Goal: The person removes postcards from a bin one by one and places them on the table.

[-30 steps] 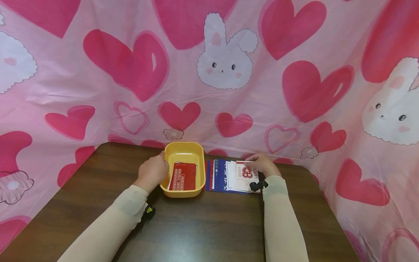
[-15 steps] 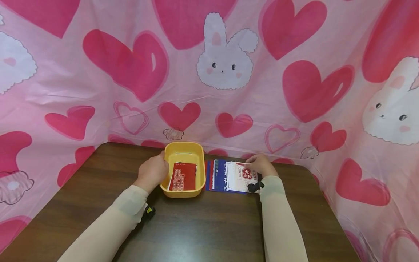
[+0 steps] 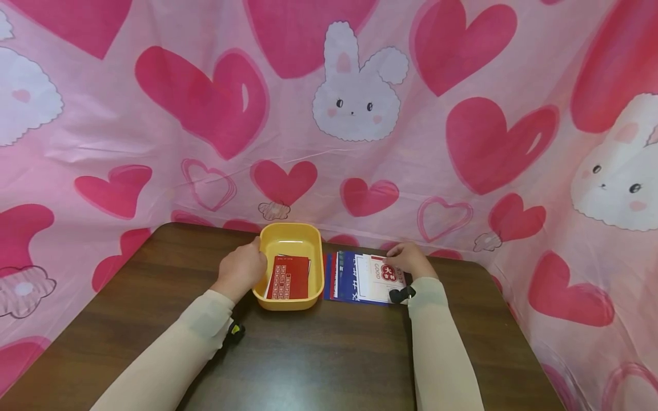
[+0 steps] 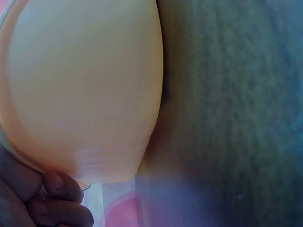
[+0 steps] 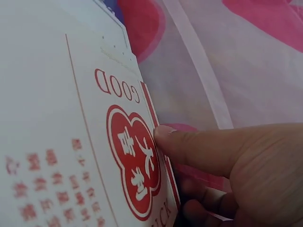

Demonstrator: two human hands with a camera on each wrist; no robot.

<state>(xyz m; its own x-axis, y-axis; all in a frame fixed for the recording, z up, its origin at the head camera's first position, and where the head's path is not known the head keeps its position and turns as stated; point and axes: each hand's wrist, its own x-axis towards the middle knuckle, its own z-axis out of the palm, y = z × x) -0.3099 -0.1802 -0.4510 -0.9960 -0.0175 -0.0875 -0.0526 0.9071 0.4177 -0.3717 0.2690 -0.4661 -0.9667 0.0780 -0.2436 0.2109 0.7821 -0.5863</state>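
In the head view my left hand (image 3: 240, 269) grips the left rim of a yellow plastic basin (image 3: 288, 305). Red cards (image 3: 291, 277) with printed characters lie inside it, over some paler ones. The left wrist view is mostly filled by the basin's outer wall (image 4: 85, 90), with curled fingertips (image 4: 64, 185) at its rim. To the right, my right hand (image 3: 413, 260) pinches the far edge of a white card (image 5: 90, 127) with red "GOOD LUCK" print, thumb on top and fingers beneath. That card overlaps the right end of a row of fanned-out cards (image 3: 348, 279).
The cards and basin lie on a dark brown wooden table (image 3: 319, 354), near its back edge. A pink curtain (image 3: 288, 137) with hearts and rabbits hangs behind and along both sides. Small black devices (image 3: 402, 294) are strapped at both wrists.
My right hand has shifted slightly left and toward me, and the printed card has moved a little with it. The left hand and basin keep their places on the table.
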